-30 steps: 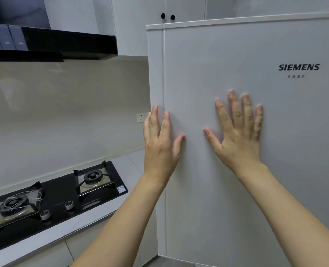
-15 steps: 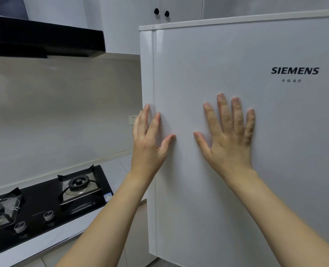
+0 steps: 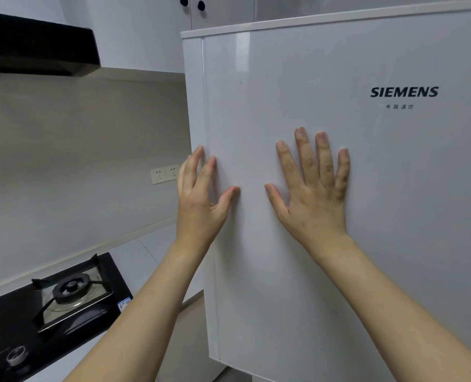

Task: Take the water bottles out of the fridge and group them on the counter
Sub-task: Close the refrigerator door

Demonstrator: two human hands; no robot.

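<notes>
A glossy white fridge door (image 3: 325,188) throws soft reflections, its smooth face carrying dark printed lettering. Beside it, a black glass hob (image 3: 14,326) shines around a matt black burner grate (image 3: 71,288) on a polished metal tray, below a smooth, pale satin backsplash (image 3: 77,161).

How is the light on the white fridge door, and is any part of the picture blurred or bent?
Head view: soft, even light; a pale vertical glare streak on the fridge door near its top; faint shadows under the left hand and right hand. The door's edges bow from the wide-angle lens. The stove and the SIEMENS lettering look sharp.
</notes>
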